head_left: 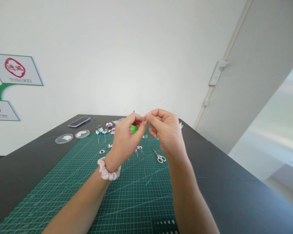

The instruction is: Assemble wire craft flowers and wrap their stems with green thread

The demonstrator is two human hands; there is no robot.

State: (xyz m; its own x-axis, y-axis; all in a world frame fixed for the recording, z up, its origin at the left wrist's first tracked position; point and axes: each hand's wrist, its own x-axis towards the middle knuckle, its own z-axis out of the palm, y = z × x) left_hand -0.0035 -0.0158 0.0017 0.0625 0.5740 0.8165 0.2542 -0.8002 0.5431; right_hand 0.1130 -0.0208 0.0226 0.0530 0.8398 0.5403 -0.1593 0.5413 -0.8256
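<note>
My left hand (127, 136) and my right hand (164, 130) are raised above the green cutting mat (127, 195), fingertips pinched together on a thin wire piece (144, 119) between them. A pink scrunchie (108, 170) sits on my left wrist. Behind my left fingers shows something bright green (133, 128), partly hidden. Small white-handled scissors (159, 156) lie on the mat just below my right hand. Small pink and blue wire flowers (104, 130) lie on the mat beyond my left hand.
The mat lies on a black table (234, 188). Two clear round lids (73, 136) and a phone (79, 122) rest at the far left. Small pink petal pieces (102, 151) are scattered on the mat. A white wall with signs stands behind.
</note>
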